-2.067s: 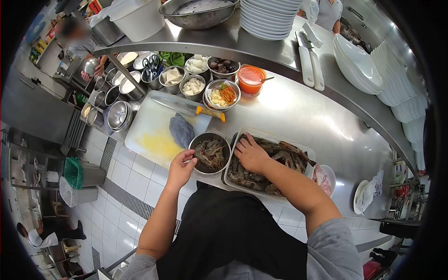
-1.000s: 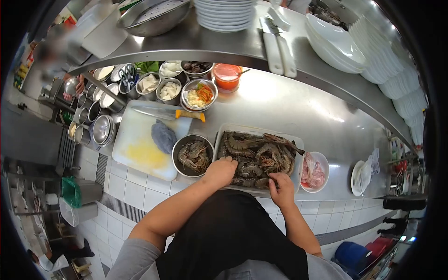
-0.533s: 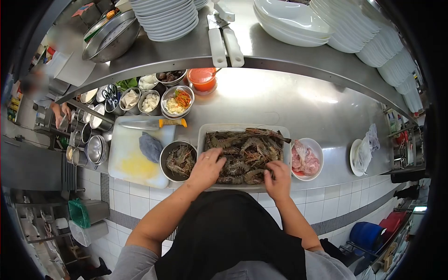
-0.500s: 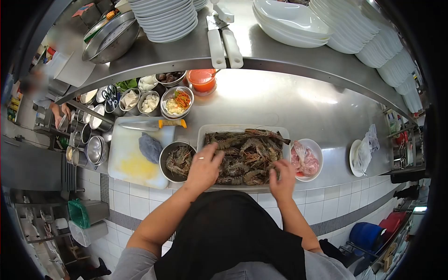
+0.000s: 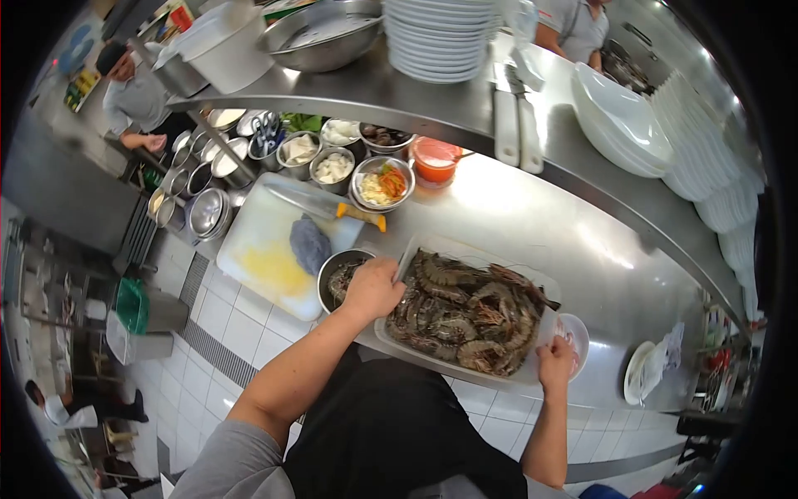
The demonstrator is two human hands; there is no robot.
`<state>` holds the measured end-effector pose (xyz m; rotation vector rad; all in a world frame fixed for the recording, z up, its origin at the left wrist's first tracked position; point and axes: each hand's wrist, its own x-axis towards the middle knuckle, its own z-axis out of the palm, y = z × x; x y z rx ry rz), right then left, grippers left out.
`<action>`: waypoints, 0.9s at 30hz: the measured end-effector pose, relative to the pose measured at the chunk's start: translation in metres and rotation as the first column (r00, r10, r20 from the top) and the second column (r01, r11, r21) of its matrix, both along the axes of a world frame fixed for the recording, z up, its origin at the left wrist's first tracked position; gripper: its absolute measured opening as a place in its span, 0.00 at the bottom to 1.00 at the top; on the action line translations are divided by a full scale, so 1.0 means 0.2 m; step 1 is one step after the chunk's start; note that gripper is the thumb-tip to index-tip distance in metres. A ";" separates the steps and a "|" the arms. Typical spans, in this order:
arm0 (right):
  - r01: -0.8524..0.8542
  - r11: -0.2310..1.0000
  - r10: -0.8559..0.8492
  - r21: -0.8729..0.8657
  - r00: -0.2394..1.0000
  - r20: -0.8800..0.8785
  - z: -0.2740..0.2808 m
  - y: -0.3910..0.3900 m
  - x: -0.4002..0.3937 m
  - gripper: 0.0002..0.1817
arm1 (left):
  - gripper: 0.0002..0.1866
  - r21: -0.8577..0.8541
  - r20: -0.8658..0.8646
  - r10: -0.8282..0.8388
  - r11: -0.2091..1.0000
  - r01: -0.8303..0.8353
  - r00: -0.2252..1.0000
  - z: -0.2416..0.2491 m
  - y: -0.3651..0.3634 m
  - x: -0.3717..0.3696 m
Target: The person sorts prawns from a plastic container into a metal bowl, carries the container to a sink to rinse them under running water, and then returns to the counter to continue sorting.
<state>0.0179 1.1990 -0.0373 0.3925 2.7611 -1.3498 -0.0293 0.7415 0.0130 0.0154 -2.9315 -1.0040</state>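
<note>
A whitish rectangular tray [image 5: 432,356] full of raw, dark-shelled prawns [image 5: 465,312] sits at the counter's front edge, slightly angled. My left hand [image 5: 374,287] is closed on the tray's left rim, its fingers curled over the edge. At the opposite end, my right hand [image 5: 555,362] is closed around the right rim, in front of a white bowl [image 5: 583,343] of pale pink meat that it partly hides. Left of the tray stands a metal bowl [image 5: 323,287] with more prawns, partly covered by my left hand and forearm.
A white cutting board [image 5: 249,241] holds a grey cloth [image 5: 310,244] and a yellow-handled knife [image 5: 362,218]. Behind are metal bowls of cut ingredients and a container of orange-red liquid [image 5: 435,158]. A steel shelf [image 5: 349,104] with plates overhangs the counter. Co-workers stand beyond.
My hands have gone from above the prawns to the tray's two ends and closed on its rims. My view has turned, so the counter appears tilted and co-workers show.
</note>
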 end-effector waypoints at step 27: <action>-0.452 0.824 0.393 -0.341 0.890 -0.231 1.44 -2.51 0.55 0.06 | 0.13 0.872 -0.259 0.377 0.488 0.047 0.889 0.92 -2.45 1.60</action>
